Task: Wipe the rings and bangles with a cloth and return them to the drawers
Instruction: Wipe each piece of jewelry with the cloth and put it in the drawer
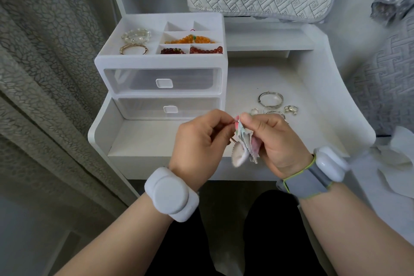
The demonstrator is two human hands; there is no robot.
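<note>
- The left hand (199, 139) pinched a thin gold-coloured bangle (233, 140) with its fingers closed on it, just above the front of the white table (156, 141).
- The right hand (272, 139) held a small patterned cloth (245, 145), its fingers closed and pressing the cloth against the bangle — most of the bangle was hidden.
- On the table, behind the right hand, lay a silver bangle (270, 98) and several small silver rings (272, 110), close together.
- The white organiser (161, 60) stood at the table's back left, with its 2 clear drawers (163, 94) shut.
- Its open top tray held bead bracelets (190, 39) in amber and dark red, a clear bead bracelet (136, 35) and a gold bangle (133, 49).
</note>
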